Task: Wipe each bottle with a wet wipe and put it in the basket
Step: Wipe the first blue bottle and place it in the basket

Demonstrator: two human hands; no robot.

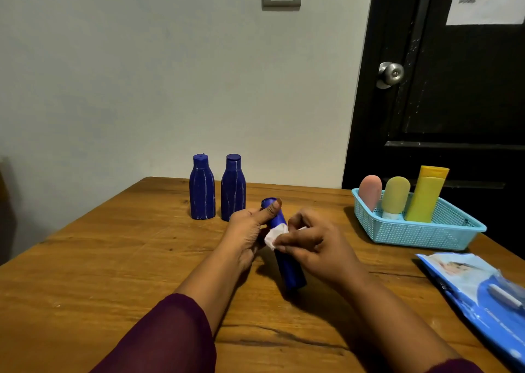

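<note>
My left hand grips a dark blue bottle near its cap, thumb along the neck, and holds it tilted above the wooden table. My right hand presses a white wet wipe against the bottle's upper body. Two more dark blue bottles, the left one and the right one, stand upright with white streaks at the far side of the table. A light blue basket at the right holds a pink bottle, a yellow-green bottle and a tall yellow bottle.
A blue pack of wet wipes lies at the table's right edge, just in front of the basket. A pale wall stands behind the table, and a black door with a metal knob is at the right.
</note>
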